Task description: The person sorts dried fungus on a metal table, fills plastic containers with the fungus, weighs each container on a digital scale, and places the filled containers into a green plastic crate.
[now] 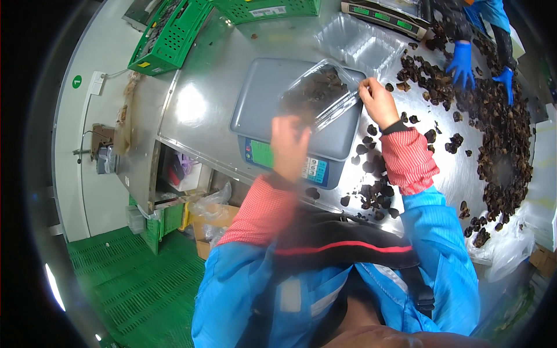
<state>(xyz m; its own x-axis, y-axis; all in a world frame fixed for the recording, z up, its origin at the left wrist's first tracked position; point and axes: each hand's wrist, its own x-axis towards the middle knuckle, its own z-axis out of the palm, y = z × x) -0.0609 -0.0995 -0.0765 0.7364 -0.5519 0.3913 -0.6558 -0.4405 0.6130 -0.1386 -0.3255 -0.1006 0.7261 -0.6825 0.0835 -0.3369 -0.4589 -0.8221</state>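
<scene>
My right hand (pixel 377 103) pinches the right rim of a clear plastic tray (pixel 337 111). Inside the tray lies a heap of dark brown pieces, apparently wood ear mushrooms (pixel 324 87). The tray is over the grey pan (pixel 256 95) of a digital scale; whether it rests there I cannot tell. Blurred by motion, my left hand (pixel 289 141) is at the tray's near left side, in front of the scale's green display (pixel 261 153) and part of its keypad (pixel 315 169). Its grip is unclear.
Empty clear trays (pixel 361 43) stand behind the scale, near a second scale (pixel 383 17). Green crates (pixel 169 37) are at the back left. Loose mushrooms (pixel 504 165) cover the steel table's (pixel 209 91) right side, where another person's blue-gloved hands (pixel 462 65) reach in.
</scene>
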